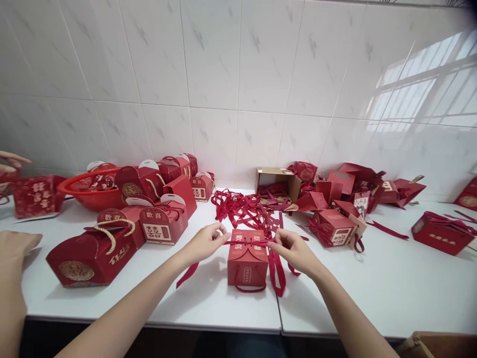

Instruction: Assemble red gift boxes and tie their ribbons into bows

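A small red gift box (246,266) with gold lettering stands upright on the white table in front of me. A dark red ribbon (249,243) runs across its folded top and crosses at the middle. My left hand (211,240) pinches one end of this ribbon at the box's left; its tail hangs below. At the right side my right hand (292,248) pinches the other part, with loops dangling beneath. A twisted red cord handle (250,289) droops at the box's front. Both hands are closed and just above the box's top level.
Loose red ribbons (238,204) lie behind the box, beside a cardboard box (278,174). Several gift boxes (93,258) and an orange basket (93,196) stand at left. More red boxes (331,226) are piled right. Another person's hand (13,161) shows at far left.
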### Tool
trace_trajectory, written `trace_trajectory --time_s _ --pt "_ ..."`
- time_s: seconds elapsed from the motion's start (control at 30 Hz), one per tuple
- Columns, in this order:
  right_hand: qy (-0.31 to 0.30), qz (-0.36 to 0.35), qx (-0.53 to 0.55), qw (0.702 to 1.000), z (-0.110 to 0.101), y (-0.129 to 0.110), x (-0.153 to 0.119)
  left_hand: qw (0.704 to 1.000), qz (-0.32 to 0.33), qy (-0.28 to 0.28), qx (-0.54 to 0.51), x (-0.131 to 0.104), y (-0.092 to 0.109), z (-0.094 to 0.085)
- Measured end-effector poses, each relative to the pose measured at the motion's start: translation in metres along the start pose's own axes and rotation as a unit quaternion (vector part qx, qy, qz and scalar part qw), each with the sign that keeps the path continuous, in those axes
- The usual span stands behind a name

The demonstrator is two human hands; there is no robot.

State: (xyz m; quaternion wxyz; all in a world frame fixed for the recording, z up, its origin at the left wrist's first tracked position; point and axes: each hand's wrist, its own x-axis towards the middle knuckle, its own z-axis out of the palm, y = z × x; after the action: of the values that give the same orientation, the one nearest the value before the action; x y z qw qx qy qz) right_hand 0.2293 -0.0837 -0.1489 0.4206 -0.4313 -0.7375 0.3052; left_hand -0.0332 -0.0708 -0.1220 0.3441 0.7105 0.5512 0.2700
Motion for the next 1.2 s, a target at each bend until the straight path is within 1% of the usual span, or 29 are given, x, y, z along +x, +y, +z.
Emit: trace_trajectory --time_s 0.03,0.07,0.1,0.17,0.2,0.23,0.27,0.3,0.37,0.43,0.47,0.53,0.6,0.67,0.7,0.8,0.93,1.1,1.2 --pt "-0.015 -0.022 -0.056 0.998 -0.004 -0.002 -0.002 1.0 -0.013 -0.023 0.002 0.002 0.0 -0.007" --pt "-0.017 -0.042 -0.111 0.993 -0.006 -0.003 -0.003 0.998 -0.026 -0.057 0.003 0.005 0.0 -0.013" --pt "0.001 -0.06 -0.158 0.986 -0.006 -0.005 -0.004 0.994 -0.039 -0.1 0.003 0.007 0.002 -0.02" --pt "0.069 -0.083 -0.212 0.971 -0.002 -0.008 -0.004 0.98 -0.054 -0.191 -0.005 0.009 0.007 -0.029" --pt "0.103 -0.087 -0.222 0.966 0.002 -0.01 -0.003 0.973 -0.053 -0.225 -0.015 0.009 0.011 -0.031" --pt "0.132 -0.093 -0.222 0.962 0.006 -0.012 -0.002 0.967 -0.048 -0.248 -0.028 0.008 0.016 -0.031" --pt "0.152 -0.102 -0.211 0.96 0.011 -0.014 0.0 0.964 -0.04 -0.259 -0.043 0.007 0.022 -0.029" --pt "0.165 -0.111 -0.192 0.961 0.015 -0.017 0.001 0.966 -0.027 -0.251 -0.062 0.005 0.027 -0.026" --pt "0.169 -0.116 -0.13 0.97 0.022 -0.023 0.004 0.975 0.002 -0.199 -0.1 0.0 0.036 -0.014" --pt "0.148 -0.09 -0.061 0.983 0.027 -0.029 0.005 0.982 0.039 -0.134 -0.123 -0.006 0.041 0.002" --pt "0.131 -0.07 -0.038 0.988 0.029 -0.031 0.005 0.985 0.065 -0.103 -0.119 -0.009 0.041 0.01" --pt "0.104 -0.038 -0.011 0.994 0.033 -0.034 0.006 0.989 0.126 -0.044 -0.057 -0.016 0.039 0.025" --pt "0.089 -0.019 0.001 0.996 0.036 -0.035 0.006 0.981 0.188 0.028 0.043 -0.021 0.034 0.038" --pt "0.073 0.013 0.01 0.997 0.037 -0.036 0.006 0.966 0.216 0.079 0.119 -0.025 0.029 0.047" --pt "0.062 0.029 0.011 0.998 0.037 -0.037 0.006 0.961 0.221 0.092 0.137 -0.026 0.027 0.05" --pt "0.029 0.059 0.012 0.998 0.035 -0.041 0.005 0.956 0.231 0.105 0.145 -0.027 0.021 0.054" --pt "-0.023 0.079 0.037 0.996 0.027 -0.046 0.008 0.943 0.286 0.099 0.137 -0.026 0.017 0.052" --pt "-0.156 0.106 0.086 0.978 0.012 -0.041 0.019 0.921 0.352 0.057 0.158 -0.022 0.017 0.041" --pt "-0.213 0.116 0.102 0.965 0.005 -0.037 0.025 0.917 0.382 0.024 0.115 -0.015 0.016 0.036"
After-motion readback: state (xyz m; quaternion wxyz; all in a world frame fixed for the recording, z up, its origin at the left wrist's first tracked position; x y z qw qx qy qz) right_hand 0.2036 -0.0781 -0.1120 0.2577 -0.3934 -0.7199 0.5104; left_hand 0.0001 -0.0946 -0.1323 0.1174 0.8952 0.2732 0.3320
